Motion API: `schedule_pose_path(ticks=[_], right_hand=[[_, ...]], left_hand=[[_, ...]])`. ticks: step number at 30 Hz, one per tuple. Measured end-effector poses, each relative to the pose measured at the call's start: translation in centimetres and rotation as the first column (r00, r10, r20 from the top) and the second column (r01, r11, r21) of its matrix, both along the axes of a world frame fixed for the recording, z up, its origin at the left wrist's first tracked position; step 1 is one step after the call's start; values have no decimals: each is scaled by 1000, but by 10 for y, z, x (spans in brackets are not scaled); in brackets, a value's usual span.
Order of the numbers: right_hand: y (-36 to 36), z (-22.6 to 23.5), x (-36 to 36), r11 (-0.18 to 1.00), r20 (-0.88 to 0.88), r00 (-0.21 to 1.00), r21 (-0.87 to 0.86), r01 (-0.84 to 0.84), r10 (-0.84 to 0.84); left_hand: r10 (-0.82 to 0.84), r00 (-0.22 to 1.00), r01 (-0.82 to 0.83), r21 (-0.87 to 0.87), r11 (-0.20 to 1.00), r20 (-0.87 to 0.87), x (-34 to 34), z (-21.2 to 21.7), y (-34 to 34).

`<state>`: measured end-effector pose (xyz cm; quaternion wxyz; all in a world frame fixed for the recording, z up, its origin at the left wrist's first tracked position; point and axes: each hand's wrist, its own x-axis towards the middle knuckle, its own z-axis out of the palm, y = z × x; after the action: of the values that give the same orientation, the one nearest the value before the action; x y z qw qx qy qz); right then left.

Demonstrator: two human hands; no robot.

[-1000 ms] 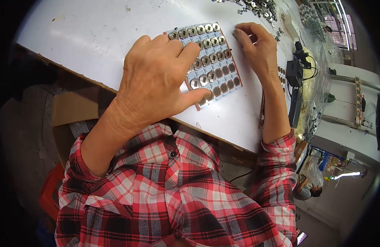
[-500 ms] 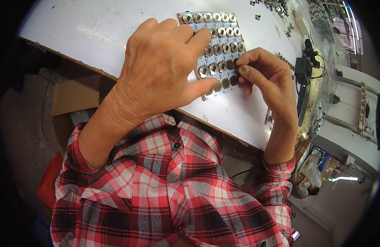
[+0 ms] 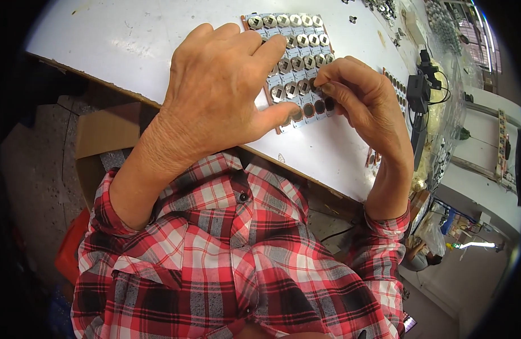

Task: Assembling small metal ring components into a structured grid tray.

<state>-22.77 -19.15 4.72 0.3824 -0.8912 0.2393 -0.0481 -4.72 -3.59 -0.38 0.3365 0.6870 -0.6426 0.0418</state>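
On the white table lies a pale blue circuit-board panel (image 3: 297, 50), set with rows of round silver metal clips (image 3: 291, 89) with dark openings. Its nearest row shows dark round pads (image 3: 309, 110) without clips. My left hand (image 3: 215, 85) rests over the panel's left side, thumb apart from the bent fingers, thumb tip by a pad in the nearest row. At the right end of the second-nearest row, my right hand (image 3: 368, 101) pinches with thumb and forefinger. What sits between those fingertips is hidden.
Loose small metal parts (image 3: 385, 14) are scattered at the far right of the table. Another board panel (image 3: 395, 87) lies beyond my right hand, near black power adapters (image 3: 419, 87) with cables. A cardboard box (image 3: 108, 130) stands below the table's front edge. Another person (image 3: 421, 257) is in the right background.
My right hand's fingertips have moved slightly away from me and left along the second-nearest row, with the fingers drawn closer together. My left hand stays almost where it was.
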Motion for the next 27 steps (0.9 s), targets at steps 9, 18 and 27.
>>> schedule_pose_path(ticks=[9, 18, 27], right_hand=[[15, -4, 5, 943, 55, 965, 230, 239, -258], [19, -28, -6, 979, 215, 955, 47, 200, -205], [13, -27, -4, 970, 196, 966, 207, 129, -171]], left_hand=[[52, 999, -53, -13, 999, -6, -6, -1, -4], [103, 995, -103, 26, 994, -2, -10, 1, -5], [115, 993, -116, 7, 993, 12, -9, 0, -4]])
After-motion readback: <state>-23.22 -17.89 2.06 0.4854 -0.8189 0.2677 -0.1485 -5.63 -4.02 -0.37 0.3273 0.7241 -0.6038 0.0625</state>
